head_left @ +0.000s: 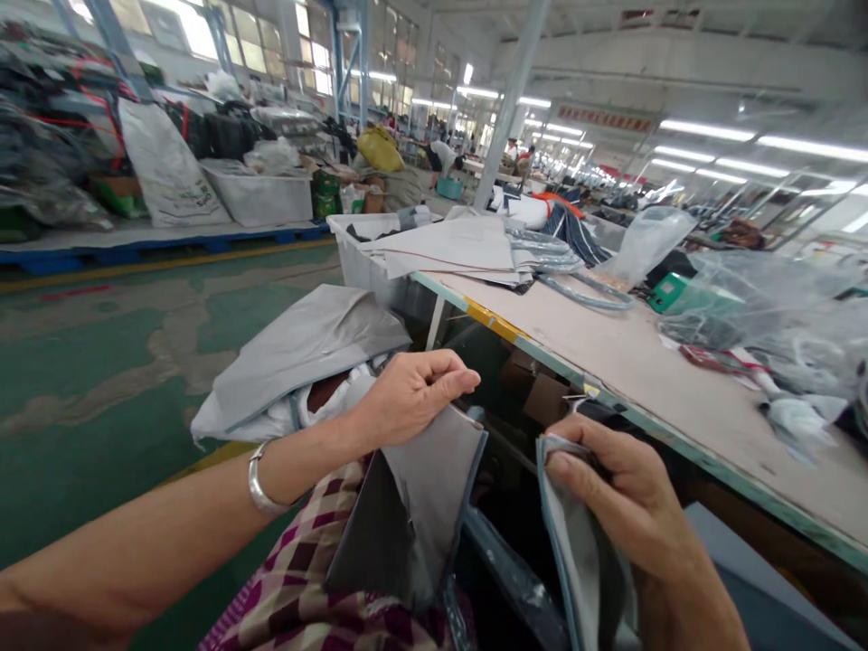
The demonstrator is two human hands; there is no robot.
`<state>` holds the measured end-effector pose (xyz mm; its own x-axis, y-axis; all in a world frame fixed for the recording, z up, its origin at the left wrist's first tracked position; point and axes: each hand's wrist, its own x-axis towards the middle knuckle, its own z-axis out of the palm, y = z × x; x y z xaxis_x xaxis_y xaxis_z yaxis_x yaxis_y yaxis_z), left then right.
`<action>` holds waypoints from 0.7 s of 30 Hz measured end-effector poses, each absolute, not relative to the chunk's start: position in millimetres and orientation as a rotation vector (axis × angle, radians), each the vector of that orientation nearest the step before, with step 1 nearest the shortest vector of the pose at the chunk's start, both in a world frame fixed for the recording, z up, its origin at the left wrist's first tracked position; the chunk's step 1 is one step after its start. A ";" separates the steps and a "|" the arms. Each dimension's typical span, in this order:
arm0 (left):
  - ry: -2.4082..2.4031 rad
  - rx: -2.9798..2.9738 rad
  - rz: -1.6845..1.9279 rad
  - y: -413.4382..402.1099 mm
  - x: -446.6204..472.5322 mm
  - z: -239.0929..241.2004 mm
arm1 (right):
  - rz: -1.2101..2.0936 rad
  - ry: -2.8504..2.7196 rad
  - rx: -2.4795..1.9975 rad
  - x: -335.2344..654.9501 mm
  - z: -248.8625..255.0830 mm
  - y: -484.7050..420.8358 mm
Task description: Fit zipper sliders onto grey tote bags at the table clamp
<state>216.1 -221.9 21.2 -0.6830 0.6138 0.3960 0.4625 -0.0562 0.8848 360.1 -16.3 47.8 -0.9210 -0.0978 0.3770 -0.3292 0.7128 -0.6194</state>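
My left hand [424, 393], with a silver bangle at the wrist, is closed at the top of a grey fabric piece [438, 479]. That piece hangs below the hand over my lap, and the curled fingers hide where it is gripped. Between thumb and fingers, my right hand [614, 488] pinches the bound edge of grey fabric [576, 551] hanging down at the right. A dark gap separates the two hands; whether both parts belong to one item, I cannot tell. Checked cloth [305, 579] covers my lap. A glossy grey-blue strip [519, 579] lies between the hanging parts.
To the left is a stack of grey fabric pieces [305, 353] on white cloth. The worktable [610, 348] runs along the right, bearing flat panels [454, 246] and plastic bags [766, 289]. A white bin [366, 262] stands at its far end. Green floor [122, 344] extends left.
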 end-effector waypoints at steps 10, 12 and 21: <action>2.067 1.274 1.888 -210.0 221.7 28.1 | 1.158 -2.757 0.179 350.4 44.3 -41.5; 2.056 1.266 1.883 -208.6 222.4 28.0 | 1.112 -2.766 0.189 349.4 43.7 -43.4; 2.231 1.826 1.631 -220.5 225.3 15.0 | 0.994 -2.701 0.125 351.0 40.3 -51.9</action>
